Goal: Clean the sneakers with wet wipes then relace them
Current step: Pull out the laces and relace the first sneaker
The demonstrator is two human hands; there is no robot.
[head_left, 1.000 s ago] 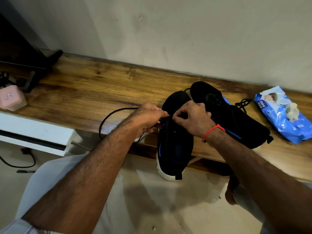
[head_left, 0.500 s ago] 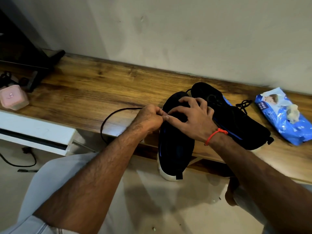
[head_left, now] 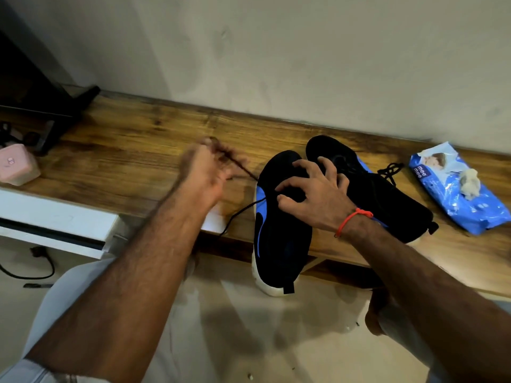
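Gripping the lace (head_left: 243, 170), left hand (head_left: 203, 176) beside sneaker (head_left: 279, 233).

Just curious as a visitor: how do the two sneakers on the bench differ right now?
The near sneaker overhangs the bench edge, its lace pulled sideways by the left hand; the far sneaker lies fully on the bench, lace bunched on top. Both are black and blue.

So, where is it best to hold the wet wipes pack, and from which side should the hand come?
Grip the wet wipes pack across its narrow width, near the end closer to the person, coming from above with the right hand. It lies flat on the wooden shelf, and a crumpled wipe covers the upper middle, so stay clear of that.
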